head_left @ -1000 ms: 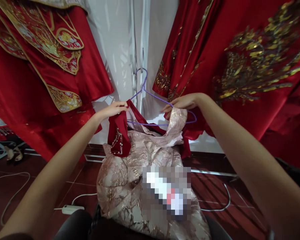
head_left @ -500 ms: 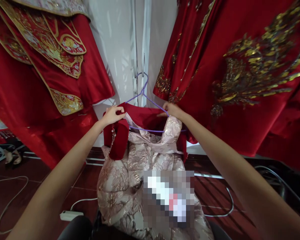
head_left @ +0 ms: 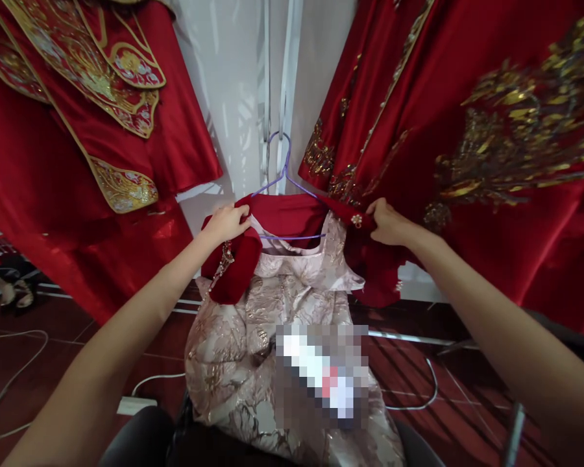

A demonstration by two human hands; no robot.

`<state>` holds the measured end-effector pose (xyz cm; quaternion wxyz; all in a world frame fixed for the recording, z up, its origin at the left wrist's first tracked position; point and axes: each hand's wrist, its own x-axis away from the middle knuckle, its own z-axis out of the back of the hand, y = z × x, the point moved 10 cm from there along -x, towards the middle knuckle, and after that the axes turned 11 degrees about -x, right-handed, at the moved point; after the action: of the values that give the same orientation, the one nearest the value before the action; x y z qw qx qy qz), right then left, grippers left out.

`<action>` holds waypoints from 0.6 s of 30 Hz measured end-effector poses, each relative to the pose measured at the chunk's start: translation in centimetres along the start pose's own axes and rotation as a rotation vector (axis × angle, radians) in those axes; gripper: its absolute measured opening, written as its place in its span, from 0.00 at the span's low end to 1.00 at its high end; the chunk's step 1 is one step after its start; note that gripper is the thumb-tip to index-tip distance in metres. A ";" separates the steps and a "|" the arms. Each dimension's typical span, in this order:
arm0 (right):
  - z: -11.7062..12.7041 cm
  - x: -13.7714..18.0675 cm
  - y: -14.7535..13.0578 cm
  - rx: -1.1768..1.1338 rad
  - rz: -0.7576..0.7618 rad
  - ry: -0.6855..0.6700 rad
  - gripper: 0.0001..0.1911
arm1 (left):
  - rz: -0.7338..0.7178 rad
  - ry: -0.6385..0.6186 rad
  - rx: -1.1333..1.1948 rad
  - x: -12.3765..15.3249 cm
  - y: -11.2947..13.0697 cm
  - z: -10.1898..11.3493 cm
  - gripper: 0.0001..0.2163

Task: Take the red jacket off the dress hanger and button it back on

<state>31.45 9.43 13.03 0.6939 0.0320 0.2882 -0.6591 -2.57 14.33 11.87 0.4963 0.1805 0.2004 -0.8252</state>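
Observation:
A pale pink brocade dress with dark red velvet shoulders hangs from a purple wire hanger in front of me. My left hand is closed on the red velvet at the dress's left shoulder, where a rolled red sleeve droops. My right hand grips the red velvet at the right shoulder, just beside a small jewelled button. The hanger's lower bar shows inside the neckline.
Red embroidered gowns hang on the left and right, close to both arms. A white wall with a vertical pole stands behind. White cables and a power strip lie on the dark red floor; shoes sit far left.
My right hand has moved outward to the right and now grips the red velvet shoulder, which is pulled over the hanger's arm. My left hand stays on the left shoulder.

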 end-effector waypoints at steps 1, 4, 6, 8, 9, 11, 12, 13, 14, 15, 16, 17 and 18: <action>-0.2 0.3 -0.2 -0.037 0.005 -0.028 0.21 | 0.012 -0.004 -0.007 0.1 0.0 -0.1 0.08; 0.8 0.9 -1.3 -0.243 0.038 0.038 0.22 | 0.018 -0.018 -0.016 0.6 0.4 -0.1 0.10; 0.5 0.8 -1.5 -0.410 0.006 0.053 0.21 | 0.013 -0.023 -0.041 1.0 1.2 0.1 0.11; -0.5 0.3 -2.0 -0.521 -0.031 0.059 0.16 | 0.026 -0.023 -0.079 1.5 2.0 0.3 0.12; -1.1 0.0 -2.7 -0.551 -0.039 0.078 0.13 | 0.040 -0.024 -0.098 1.7 2.4 0.4 0.13; -2.1 -0.1 -4.2 -0.651 -0.067 0.187 0.12 | 0.071 -0.039 -0.127 1.8 3.0 0.3 0.14; -3.1 0.0 -5.5 -0.692 -0.066 0.194 0.12 | 0.087 -0.052 -0.136 1.8 3.1 0.1 0.15; -4.4 0.2 -7.4 -0.737 -0.026 0.155 0.11 | 0.104 -0.065 -0.141 1.7 2.9 -0.1 0.15; -5.8 0.7 -9.9 -0.789 0.072 0.074 0.11 | 0.117 -0.074 -0.143 1.5 2.7 -0.2 0.15; -7.2 1.5 -12.4 -0.832 0.174 -0.037 0.10 | 0.128 -0.077 -0.141 1.4 2.3 -0.3 0.15; -8.6 2.4 -14.3 -0.860 0.244 -0.137 0.11 | 0.132 -0.077 -0.133 1.2 1.8 -0.4 0.15; -9.5 3.4 -15.4 -0.864 0.286 -0.192 0.11 | 0.135 -0.075 -0.120 1.0 1.4 -0.5 0.15; -10.2 4.2 -15.9 -0.838 0.304 -0.239 0.13 | 0.142 -0.071 -0.105 1.0 1.0 -0.5 0.14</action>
<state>12.80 7.98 8.01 0.7641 -0.2856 0.4400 -0.3755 -2.11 13.43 10.85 0.5692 0.1389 0.2123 -0.7821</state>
